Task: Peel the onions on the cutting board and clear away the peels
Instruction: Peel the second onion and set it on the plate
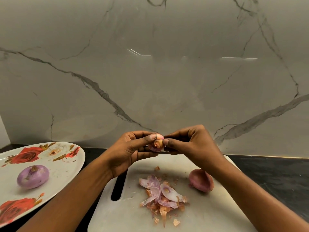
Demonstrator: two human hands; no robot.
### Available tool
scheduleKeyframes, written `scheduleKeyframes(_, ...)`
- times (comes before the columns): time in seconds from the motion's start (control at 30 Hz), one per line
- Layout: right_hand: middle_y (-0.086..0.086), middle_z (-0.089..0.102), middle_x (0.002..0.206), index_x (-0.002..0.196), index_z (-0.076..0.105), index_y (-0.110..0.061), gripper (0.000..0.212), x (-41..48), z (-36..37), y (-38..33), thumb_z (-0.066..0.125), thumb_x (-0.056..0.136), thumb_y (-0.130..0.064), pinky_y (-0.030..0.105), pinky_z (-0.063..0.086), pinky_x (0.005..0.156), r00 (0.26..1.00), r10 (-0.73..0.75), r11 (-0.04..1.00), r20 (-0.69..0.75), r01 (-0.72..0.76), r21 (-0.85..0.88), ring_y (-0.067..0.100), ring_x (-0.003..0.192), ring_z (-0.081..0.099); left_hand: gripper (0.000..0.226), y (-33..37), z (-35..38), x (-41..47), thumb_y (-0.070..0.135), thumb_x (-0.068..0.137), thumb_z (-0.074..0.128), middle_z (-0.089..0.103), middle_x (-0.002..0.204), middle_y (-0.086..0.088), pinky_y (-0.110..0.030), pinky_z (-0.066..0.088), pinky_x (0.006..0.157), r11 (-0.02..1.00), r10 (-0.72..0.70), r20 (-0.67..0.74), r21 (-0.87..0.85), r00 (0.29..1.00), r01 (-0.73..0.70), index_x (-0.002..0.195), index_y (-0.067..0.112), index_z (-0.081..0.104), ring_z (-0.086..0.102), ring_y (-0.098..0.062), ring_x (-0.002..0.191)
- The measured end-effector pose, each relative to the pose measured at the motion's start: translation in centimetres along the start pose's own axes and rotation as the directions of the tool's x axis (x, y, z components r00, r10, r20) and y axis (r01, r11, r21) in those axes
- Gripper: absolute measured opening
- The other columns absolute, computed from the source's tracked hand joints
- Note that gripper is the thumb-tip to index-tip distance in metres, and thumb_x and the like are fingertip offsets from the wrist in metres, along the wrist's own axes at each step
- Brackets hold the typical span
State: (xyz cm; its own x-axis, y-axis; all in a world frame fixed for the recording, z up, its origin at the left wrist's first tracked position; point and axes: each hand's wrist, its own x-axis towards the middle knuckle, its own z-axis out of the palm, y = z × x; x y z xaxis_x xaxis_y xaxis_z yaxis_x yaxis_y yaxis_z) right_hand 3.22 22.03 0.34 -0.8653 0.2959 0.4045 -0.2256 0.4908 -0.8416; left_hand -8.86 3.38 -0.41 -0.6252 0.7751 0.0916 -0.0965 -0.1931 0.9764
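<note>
Now the left grip [132, 151] curls round an onion [156, 145] while the right grip [189, 146] pinches its skin [160, 141], best drawn off slowly, unbroken.

Small onion [156, 144] aloft between left hand [132, 151] and right hand [189, 144].

Plate [70, 166] left of cutting board [209, 215]; peels [163, 196] on board.
</note>
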Motion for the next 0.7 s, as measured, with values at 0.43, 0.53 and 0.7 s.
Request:
scheduleKeyframes(0.43, -0.002, 0.081, 0.079, 0.094, 0.085, -0.014, 0.007, -0.69, 0.21, -0.03, 0.083, 0.087, -0.013, 0.030, 0.067, 0.069, 0.984, -0.169, 0.976, -0.062, 0.159, -0.147, 0.012, 0.071, 0.079, 0.041, -0.29, -0.32, 0.18, 0.023, 0.083, 0.075, 0.074, 0.119, -0.025, -0.040, 0.065, 0.089, 0.999, 0.004, 0.009, 0.041, 1.000, -0.005, 0.118, 0.001, 0.076, 0.073, -0.041, 0.111)
scheduleKeyframes(0.53, -0.005, 0.081, 0.082, 0.096, 0.085, -0.014, 0.009, -0.54, 0.38, 0.03, 0.081, 0.090, -0.010, 0.025, 0.065, 0.069, 0.974, -0.215, 0.964, -0.070, 0.200, -0.175, 0.009, 0.073, 0.078, 0.040, -0.17, -0.25, 0.14, 0.022, 0.085, 0.073, 0.074, 0.119, -0.025, -0.037, 0.065, 0.087, 1.000, 0.007, 0.021, 0.009, 1.000, -0.007, 0.119, 0.001, 0.076, 0.074, -0.037, 0.109)
scheduleKeyframes(0.7, 0.001, 0.080, 0.079, 0.094, 0.083, -0.011, 0.008, -0.35, 0.15, 0.14, 0.076, 0.094, -0.006, 0.026, 0.065, 0.068, 0.979, -0.177, 0.976, -0.100, 0.162, -0.143, 0.013, 0.072, 0.079, 0.041, -0.08, 0.00, 0.07, 0.023, 0.090, 0.069, 0.074, 0.122, -0.025, -0.034, 0.065, 0.086, 0.998, 0.003, 0.039, -0.056, 0.999, -0.001, 0.124, 0.001, 0.073, 0.075, -0.032, 0.105)
